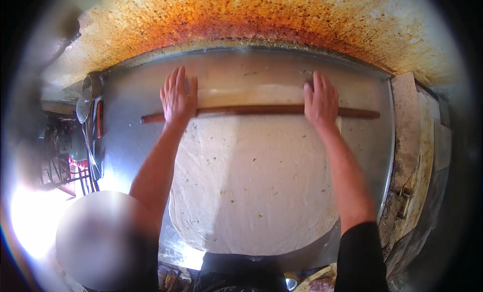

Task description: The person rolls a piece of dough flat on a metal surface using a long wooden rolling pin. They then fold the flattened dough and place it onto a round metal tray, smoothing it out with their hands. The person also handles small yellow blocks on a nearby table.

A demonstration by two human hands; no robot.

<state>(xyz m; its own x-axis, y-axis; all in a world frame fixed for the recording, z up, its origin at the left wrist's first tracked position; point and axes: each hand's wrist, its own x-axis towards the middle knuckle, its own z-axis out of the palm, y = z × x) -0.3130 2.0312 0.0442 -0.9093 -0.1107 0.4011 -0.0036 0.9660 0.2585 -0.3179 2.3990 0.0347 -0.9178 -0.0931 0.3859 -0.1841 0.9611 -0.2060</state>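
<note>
A wide sheet of pale dough [256, 186] flecked with green bits lies flat on the metal worktop [124, 141]. Across its far edge runs a long wooden rolling pin [249, 110]. My left hand [178, 97] rests palm down on the pin's left part, its fingers stretched out beyond it and the thumb apart. On the right part lies my right hand [321, 99], likewise palm down with straight fingers, not wrapped around the wood. Both hands hide short stretches of the pin, whose two ends stick out past them.
A stained wall [241, 20] rises behind the worktop. Metal strainers [85, 103] and long-handled utensils stand at its left edge. Worn boards [407, 141] border the right side. A blurred round patch [105, 239] covers the lower left.
</note>
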